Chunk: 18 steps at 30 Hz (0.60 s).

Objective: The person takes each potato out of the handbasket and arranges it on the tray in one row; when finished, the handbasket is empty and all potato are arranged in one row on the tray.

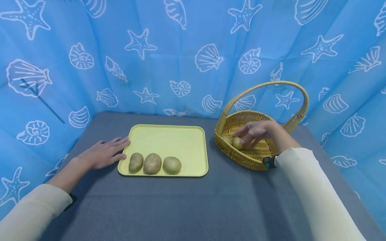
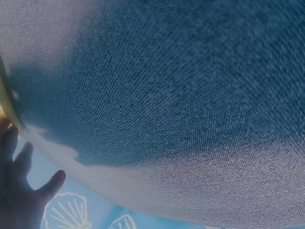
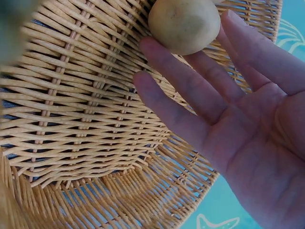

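Observation:
My right hand (image 1: 255,130) reaches into the wicker basket (image 1: 241,160), its thumb and fingers on either side of a small, round, pale potato (image 1: 237,143). The right wrist view shows this potato (image 3: 185,24) at the fingertips, hiding some of them, while two other fingers (image 3: 167,100) extend over the woven bottom. Another potato (image 1: 227,139) lies beside it against the basket's wall. On the left, my left hand (image 1: 104,154) rests with spread fingers at the left rim of a yellow tray (image 1: 169,140). Three larger potatoes (image 1: 152,164) stand in a row along the tray's near side.
A tall arched handle (image 1: 271,83) rises over the basket. Grey cloth (image 1: 187,207) covers the table. Behind and at both sides hangs a blue curtain (image 1: 169,43) with white shells and starfish.

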Motion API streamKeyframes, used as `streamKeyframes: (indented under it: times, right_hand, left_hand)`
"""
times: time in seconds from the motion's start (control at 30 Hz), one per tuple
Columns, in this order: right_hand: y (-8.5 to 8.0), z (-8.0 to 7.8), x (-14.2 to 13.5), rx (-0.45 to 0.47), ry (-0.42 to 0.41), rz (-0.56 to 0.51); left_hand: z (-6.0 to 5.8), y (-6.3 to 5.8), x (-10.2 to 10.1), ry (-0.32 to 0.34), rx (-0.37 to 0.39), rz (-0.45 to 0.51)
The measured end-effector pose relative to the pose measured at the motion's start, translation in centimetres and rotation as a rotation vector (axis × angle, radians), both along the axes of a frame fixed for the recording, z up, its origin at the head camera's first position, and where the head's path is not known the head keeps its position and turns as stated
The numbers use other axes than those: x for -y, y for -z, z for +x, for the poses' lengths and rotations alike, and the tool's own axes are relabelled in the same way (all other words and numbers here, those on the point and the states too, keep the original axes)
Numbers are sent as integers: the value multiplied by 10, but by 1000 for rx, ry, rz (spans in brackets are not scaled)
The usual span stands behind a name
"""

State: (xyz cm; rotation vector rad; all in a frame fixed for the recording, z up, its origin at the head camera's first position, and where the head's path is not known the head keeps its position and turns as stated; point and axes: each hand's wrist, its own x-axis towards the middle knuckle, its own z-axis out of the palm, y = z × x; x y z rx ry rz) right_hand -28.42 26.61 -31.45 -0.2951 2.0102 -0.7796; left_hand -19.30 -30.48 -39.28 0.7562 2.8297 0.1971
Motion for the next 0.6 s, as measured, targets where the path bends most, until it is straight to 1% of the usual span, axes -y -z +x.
streamKeyframes:
  times: [0.13, 0.3, 0.37, 0.47, 0.6]
  right_hand:
    - [0, -1, 6, -21, 12, 13]
    - [3, 0, 10, -99, 30, 32]
    - [4, 1, 12, -133, 26, 32]
    - [5, 2, 12, -156, 31, 27]
    - [3, 3, 11, -170, 11, 20]
  left_hand:
    - [1, -1, 0, 2, -7, -4]
    - [0, -2, 0, 7, -10, -10]
    - [0, -2, -1, 6, -7, -11]
    - [0, -1, -1, 0, -2, -12]
    - [0, 0, 0, -3, -4, -5]
